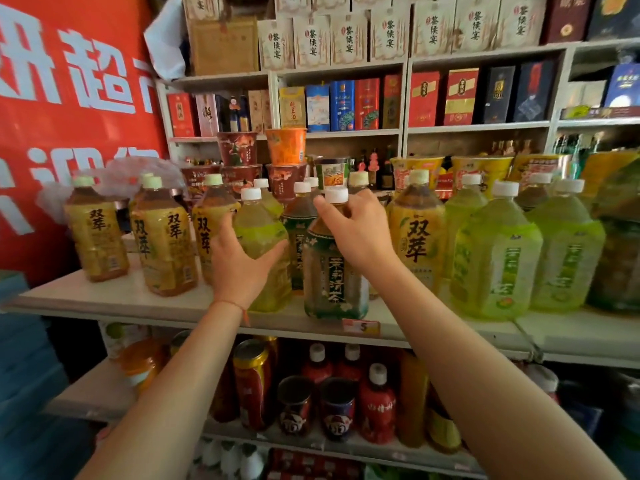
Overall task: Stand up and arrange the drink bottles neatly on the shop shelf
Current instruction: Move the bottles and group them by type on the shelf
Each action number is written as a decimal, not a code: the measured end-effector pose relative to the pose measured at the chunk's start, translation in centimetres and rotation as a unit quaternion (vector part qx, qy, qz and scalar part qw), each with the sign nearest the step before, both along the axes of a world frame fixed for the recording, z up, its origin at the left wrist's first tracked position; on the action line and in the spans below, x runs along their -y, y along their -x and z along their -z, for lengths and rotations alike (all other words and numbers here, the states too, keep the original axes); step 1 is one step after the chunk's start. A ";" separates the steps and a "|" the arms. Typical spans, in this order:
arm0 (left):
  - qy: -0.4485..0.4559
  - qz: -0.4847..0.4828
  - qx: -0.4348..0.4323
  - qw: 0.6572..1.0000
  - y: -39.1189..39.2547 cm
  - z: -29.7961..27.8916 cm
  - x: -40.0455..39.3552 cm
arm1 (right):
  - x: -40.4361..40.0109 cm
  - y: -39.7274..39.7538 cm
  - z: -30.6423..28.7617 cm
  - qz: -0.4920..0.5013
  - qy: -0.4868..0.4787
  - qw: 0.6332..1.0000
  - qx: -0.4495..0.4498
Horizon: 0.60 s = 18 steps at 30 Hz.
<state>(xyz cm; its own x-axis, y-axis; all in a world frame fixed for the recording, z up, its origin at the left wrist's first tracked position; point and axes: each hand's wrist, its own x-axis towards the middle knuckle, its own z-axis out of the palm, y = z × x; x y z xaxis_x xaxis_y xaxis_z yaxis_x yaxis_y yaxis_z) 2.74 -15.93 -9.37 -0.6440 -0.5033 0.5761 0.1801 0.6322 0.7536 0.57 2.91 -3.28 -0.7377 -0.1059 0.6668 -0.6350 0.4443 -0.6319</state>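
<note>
Centre of frame: right hand (pixel 356 233) pinching the neck of the dark-green tea bottle (pixel 334 271) at the shelf (pixel 114 299) front edge; left hand (pixel 239 265) open, palm against the pale-green bottle (pixel 263 244). Risk: top-held bottle tipping forward off the edge, or nudging neighbours over.

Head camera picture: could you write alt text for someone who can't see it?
A person's right hand grips the neck of a dark-green tea bottle on a shop shelf, while the left hand rests against a pale green bottle. More bottles stand upright on either side.
</note>
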 end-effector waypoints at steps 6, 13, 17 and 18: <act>-0.032 0.048 -0.036 0.998 -0.4 0.6 0.7 | 4.2 1.2 0.0 0.033 0.002 0.999 0.005; 0.009 0.000 -0.046 0.999 -0.3 0.7 0.1 | 4.4 1.7 0.5 0.047 -0.013 0.999 -0.023; 0.144 -0.060 -0.109 0.982 -0.9 0.1 -2.0 | 1.1 2.4 0.0 0.140 0.070 0.973 -0.167; 0.185 -0.061 -0.129 0.972 -0.9 -0.3 -2.6 | -0.1 2.9 0.0 0.177 0.072 0.966 -0.176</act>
<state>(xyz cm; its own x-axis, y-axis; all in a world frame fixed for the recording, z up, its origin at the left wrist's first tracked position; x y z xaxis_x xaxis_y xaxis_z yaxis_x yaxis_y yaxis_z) 3.67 -13.29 -9.11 -0.4029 -0.2948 0.8665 0.2387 0.8801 0.4104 -2.34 2.98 -3.32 -0.4359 0.2231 0.8719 -0.6460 0.5970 -0.4757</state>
